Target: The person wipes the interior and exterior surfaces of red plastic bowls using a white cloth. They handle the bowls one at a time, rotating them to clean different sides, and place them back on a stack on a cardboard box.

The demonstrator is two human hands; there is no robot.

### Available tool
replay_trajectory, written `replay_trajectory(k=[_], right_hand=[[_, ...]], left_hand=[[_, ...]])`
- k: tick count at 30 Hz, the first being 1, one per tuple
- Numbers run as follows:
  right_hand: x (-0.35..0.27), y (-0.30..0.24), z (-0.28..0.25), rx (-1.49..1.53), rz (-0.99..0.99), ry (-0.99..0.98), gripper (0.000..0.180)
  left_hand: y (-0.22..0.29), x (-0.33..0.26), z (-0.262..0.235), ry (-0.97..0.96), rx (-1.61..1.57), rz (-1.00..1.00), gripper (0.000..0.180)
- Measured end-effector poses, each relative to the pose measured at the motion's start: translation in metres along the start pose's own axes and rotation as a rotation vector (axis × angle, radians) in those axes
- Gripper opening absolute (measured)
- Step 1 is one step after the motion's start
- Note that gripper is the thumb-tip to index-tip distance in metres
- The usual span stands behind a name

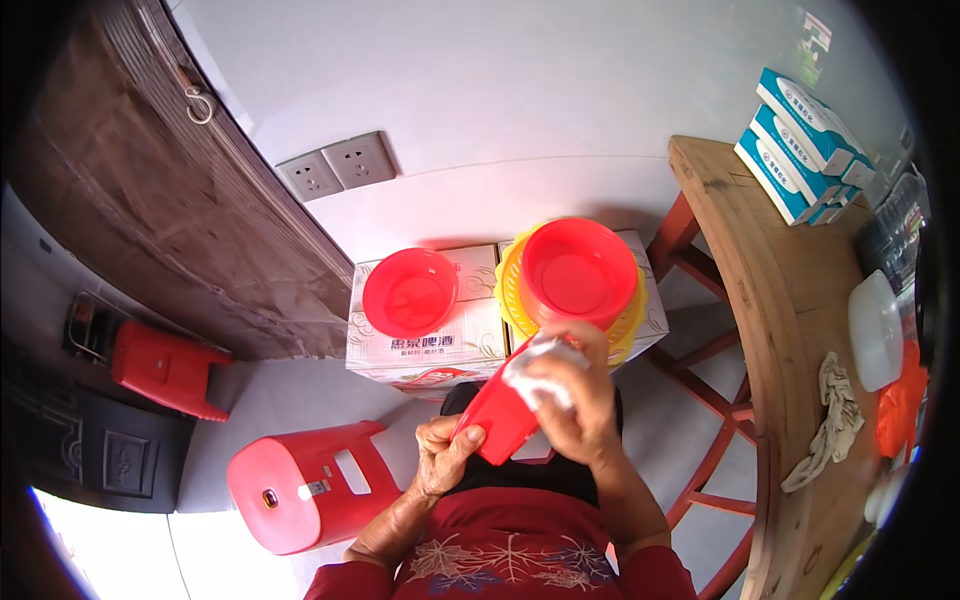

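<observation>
My left hand [442, 459] grips the lower edge of a red plastic bowl [498, 415] that is tilted on its side in front of my chest. My right hand [574, 390] presses a white cloth [537, 372] against the upper part of that bowl. Just beyond the hands, a red bowl [577, 270] sits inside a yellow basket [625, 325] on a cardboard box [653, 330]. Another red bowl [410, 292] rests on the left cardboard box [420, 350].
A red plastic stool [305, 485] lies on its side at lower left, another red stool [165, 368] farther left. A wooden table [770, 300] at right holds stacked blue-white boxes [800, 150], a white lidded container [875, 330] and a crumpled rag [830, 425]. Wall sockets [335, 167] sit above.
</observation>
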State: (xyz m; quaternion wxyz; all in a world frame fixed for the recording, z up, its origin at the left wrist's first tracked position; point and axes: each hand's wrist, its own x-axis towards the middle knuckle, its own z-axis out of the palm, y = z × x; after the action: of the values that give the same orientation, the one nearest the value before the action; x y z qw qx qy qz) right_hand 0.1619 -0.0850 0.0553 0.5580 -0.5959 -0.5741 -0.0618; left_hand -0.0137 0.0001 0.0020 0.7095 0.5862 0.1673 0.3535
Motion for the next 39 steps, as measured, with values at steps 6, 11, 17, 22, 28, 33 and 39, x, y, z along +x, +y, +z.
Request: replay_trajectory(k=[6,11,17,22,28,33,39], right_hand=[[-0.005,0.046,-0.013,0.762,0.278,-0.179,0.030],[0.005,0.025,-0.019,0.208,0.006,-0.334,0.028],[-0.002,-0.011,-0.002,0.087,-0.113,-0.359,0.036],[-0.007,0.015,-0.007,0.394,0.188,-0.094,0.024],[-0.016,0.030,0.000,0.470,0.531,0.106,0.023],[-0.012,-0.008,0.011,0.049,0.011,-0.043,0.035],[-0.019,-0.028,0.020,-0.080,-0.181,-0.046,0.030]], left_hand=[[-0.011,-0.002,-0.006,-0.160,-0.081,0.006,0.019],[0.023,0.006,0.005,-0.345,0.109,-0.327,0.023],[0.025,0.007,0.008,-0.326,0.105,-0.285,0.021],[0.026,0.006,0.009,-0.327,0.134,-0.145,0.020],[0.023,0.004,0.017,-0.208,0.016,-0.144,0.021],[0.010,0.003,0.013,-0.103,0.117,-0.171,0.026],[-0.001,0.002,-0.002,-0.136,0.125,-0.157,0.027]])
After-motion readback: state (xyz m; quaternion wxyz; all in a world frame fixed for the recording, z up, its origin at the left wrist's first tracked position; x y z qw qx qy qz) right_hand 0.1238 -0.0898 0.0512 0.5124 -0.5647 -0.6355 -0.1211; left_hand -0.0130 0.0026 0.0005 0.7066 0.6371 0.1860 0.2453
